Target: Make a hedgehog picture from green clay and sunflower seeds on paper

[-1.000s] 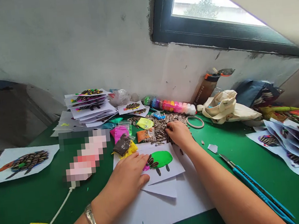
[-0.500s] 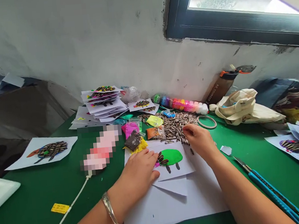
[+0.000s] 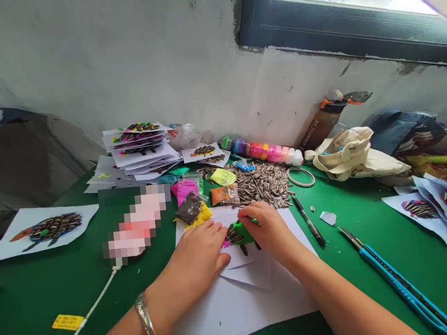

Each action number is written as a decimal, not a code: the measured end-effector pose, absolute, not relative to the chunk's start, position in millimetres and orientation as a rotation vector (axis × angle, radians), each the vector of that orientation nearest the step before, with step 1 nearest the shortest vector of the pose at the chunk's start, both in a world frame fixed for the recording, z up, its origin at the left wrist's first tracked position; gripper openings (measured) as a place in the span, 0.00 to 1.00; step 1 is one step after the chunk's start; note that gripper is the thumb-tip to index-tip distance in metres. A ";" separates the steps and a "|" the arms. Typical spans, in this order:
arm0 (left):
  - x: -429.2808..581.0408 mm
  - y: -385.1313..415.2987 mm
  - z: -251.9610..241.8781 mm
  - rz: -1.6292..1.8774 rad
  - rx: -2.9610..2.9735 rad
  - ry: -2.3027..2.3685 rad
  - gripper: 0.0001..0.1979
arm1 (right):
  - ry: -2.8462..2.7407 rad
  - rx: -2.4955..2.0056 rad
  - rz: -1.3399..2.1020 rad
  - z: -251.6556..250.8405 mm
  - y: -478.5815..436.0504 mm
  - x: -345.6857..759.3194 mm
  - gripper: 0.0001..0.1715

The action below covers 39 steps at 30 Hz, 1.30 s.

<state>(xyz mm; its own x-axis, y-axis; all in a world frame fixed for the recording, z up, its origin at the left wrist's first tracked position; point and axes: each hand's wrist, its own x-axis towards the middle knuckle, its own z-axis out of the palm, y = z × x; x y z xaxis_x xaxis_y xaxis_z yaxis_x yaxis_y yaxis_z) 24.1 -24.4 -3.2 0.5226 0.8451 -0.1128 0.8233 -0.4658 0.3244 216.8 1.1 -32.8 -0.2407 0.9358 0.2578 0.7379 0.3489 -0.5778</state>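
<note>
My left hand (image 3: 203, 250) lies flat on a white card, its fingers stretched beside the pink end of a clay animal. The animal's green clay body (image 3: 245, 232) carries several striped sunflower seeds (image 3: 235, 234) at its left end and has dark legs below. Over this body my right hand (image 3: 266, 231) is pinched on a sunflower seed, mostly hidden by the fingertips, and covers the body's right part. Beneath the card are loose white sheets (image 3: 255, 305). Behind the hands spreads a heap of sunflower seeds (image 3: 266, 184).
Clay packets, orange (image 3: 224, 194), black (image 3: 189, 207) and magenta (image 3: 184, 189), lie beyond the card. At right are a pen (image 3: 308, 221), a blue cutter (image 3: 401, 282) with its blade out, and a tape ring (image 3: 301, 177). Finished cards (image 3: 140, 154) are stacked at back left.
My right hand has moved left from the seed heap to the green clay, uncovering the pen. My left hand stays on the card. The whole view has shifted slightly.
</note>
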 end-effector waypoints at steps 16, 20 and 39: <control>26.0 -24.8 -9.5 0.108 2.495 1.366 0.21 | -2.208 -1.578 0.203 -43.0 -0.6 203.2 0.13; 27.5 -26.6 -6.7 0.096 2.492 1.373 0.21 | -2.243 -1.594 0.131 -47.5 -2.3 200.3 0.14; 29.5 -27.0 -6.7 0.077 2.521 1.389 0.21 | -2.187 -1.533 0.150 -49.0 -2.8 214.3 0.11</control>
